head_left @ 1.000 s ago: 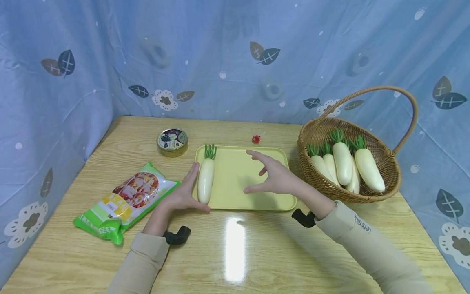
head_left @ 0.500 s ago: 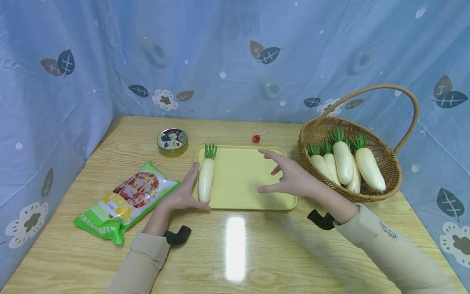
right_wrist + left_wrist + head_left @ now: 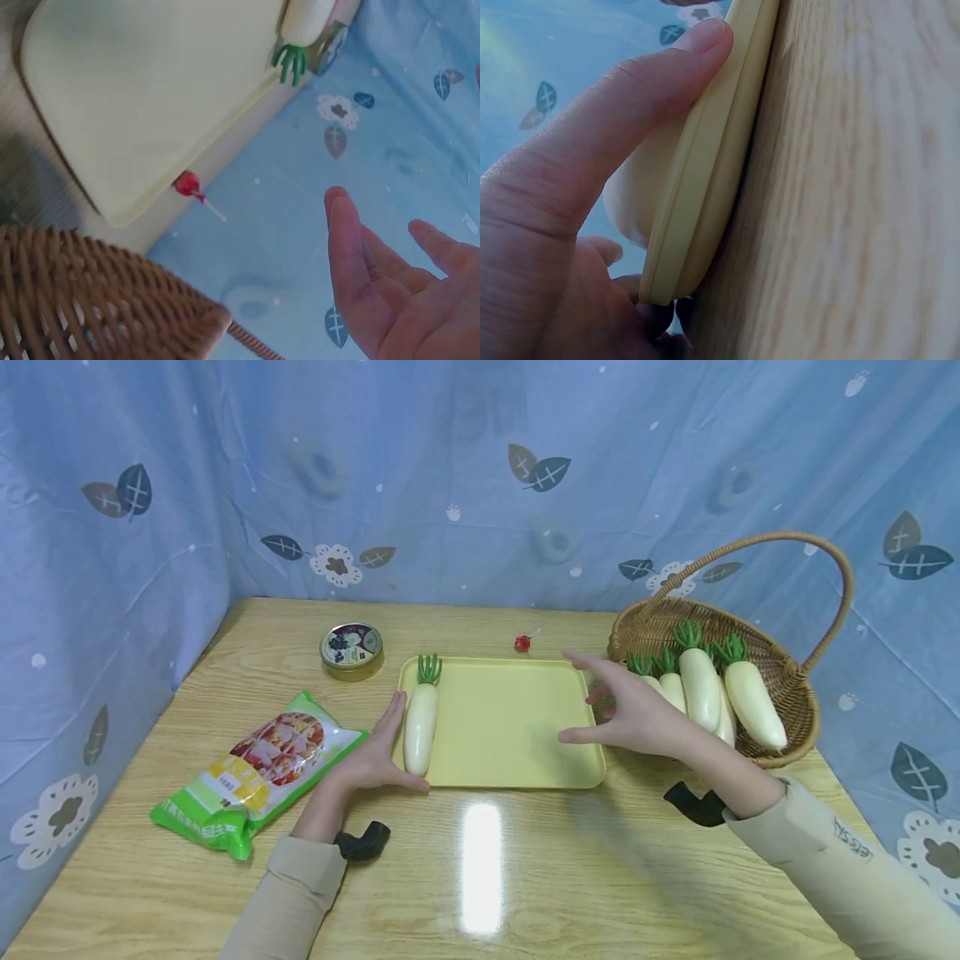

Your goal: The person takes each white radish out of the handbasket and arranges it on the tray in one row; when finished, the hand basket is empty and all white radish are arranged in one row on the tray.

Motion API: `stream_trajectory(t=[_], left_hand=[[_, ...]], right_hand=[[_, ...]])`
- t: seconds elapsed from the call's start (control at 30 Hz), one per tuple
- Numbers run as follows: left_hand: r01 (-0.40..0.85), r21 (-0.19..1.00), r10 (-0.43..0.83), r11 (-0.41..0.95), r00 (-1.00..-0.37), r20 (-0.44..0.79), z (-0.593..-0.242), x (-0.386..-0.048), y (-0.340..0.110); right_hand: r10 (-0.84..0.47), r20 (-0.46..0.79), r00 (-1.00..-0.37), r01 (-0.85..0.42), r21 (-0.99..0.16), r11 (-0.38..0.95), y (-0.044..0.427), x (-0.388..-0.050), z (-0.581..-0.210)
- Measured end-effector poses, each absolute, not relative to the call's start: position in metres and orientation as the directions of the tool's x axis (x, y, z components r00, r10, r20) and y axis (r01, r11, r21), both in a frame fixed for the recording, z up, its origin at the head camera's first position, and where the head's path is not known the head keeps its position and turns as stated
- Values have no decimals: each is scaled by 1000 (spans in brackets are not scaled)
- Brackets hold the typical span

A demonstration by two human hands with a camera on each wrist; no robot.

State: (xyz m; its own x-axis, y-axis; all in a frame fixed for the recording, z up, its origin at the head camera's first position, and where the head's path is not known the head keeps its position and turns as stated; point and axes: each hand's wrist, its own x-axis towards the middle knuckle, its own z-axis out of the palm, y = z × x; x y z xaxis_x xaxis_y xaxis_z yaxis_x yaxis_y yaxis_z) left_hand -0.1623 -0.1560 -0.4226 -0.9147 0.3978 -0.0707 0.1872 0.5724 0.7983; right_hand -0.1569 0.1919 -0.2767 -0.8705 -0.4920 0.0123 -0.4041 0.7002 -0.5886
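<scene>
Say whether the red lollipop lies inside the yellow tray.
No: the red lollipop lies on the table, beyond the far edge of the yellow tray.

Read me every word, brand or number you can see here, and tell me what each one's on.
None reads clearly.
Green-edged bag: printed characters, too blurred to read.
Round tin: lid print, too small.
Right sleeve: dark lettering, too slanted and blurred to quote.

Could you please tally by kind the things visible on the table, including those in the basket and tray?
White radishes: 6 visible
Yellow tray: 1
Wicker basket: 1
Round tin: 1
Food bag: 1
Red lollipop: 1
Total: 11
</scene>
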Motion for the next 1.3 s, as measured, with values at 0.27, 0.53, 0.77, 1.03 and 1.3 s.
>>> stream_trajectory(t=[0.27, 0.53, 0.77, 1.03, 1.3], left_hand=[[200, 799, 406, 567, -912, -60, -422, -163, -156], [184, 800, 401, 571, -913, -76, -422, -163, -156], [188, 798, 400, 572, -914, -72, -423, -163, -156], [190, 798, 400, 571, -914, -68, -424, -163, -156], [192, 800, 399, 569, -915, -64, -425, -163, -157]], right_hand=[[-479, 38, -877, -399, -612, 683, 208, -150, -271], [-449, 76, -890, -403, -589, 700, 225, -146, -268], [-417, 90, -905, -385, -594, 706, 240, -144, -263], [-348, 45, -936, -308, -580, 754, 259, -143, -258], [-283, 53, -958, -268, -521, 810, 287, -149, -260]])
